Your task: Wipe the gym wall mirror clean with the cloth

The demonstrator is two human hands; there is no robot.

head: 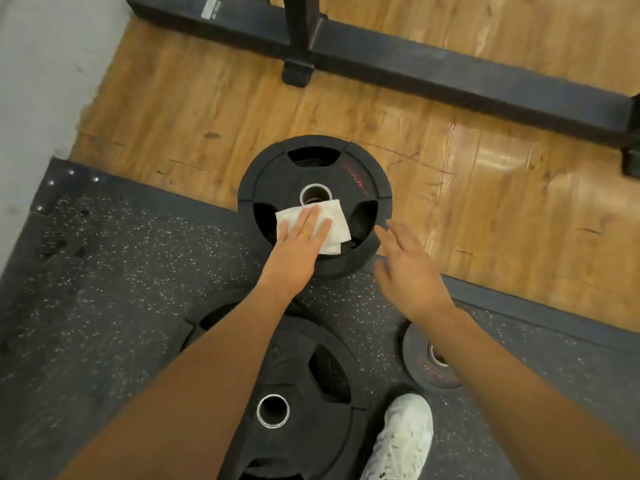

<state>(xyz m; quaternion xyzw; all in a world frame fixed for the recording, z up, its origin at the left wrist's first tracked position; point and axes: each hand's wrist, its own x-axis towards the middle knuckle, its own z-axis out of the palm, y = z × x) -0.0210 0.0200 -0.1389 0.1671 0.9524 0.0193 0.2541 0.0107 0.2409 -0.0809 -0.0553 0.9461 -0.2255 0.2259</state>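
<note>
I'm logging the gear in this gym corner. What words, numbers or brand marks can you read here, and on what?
No text here is legible.
Red lettering on the large weight plate, beside the cloth: blurred, unreadable.
Red lettering on the small plate: blurred, unreadable.
White label on the black rack base: too small to read.

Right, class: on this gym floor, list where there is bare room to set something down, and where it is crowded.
Bare: wood floor between the plate stack and the rack base; speckled mat left of the plates, up to the wall. Crowded: lower middle, where large plate, small plate and shoe sit close.
</note>
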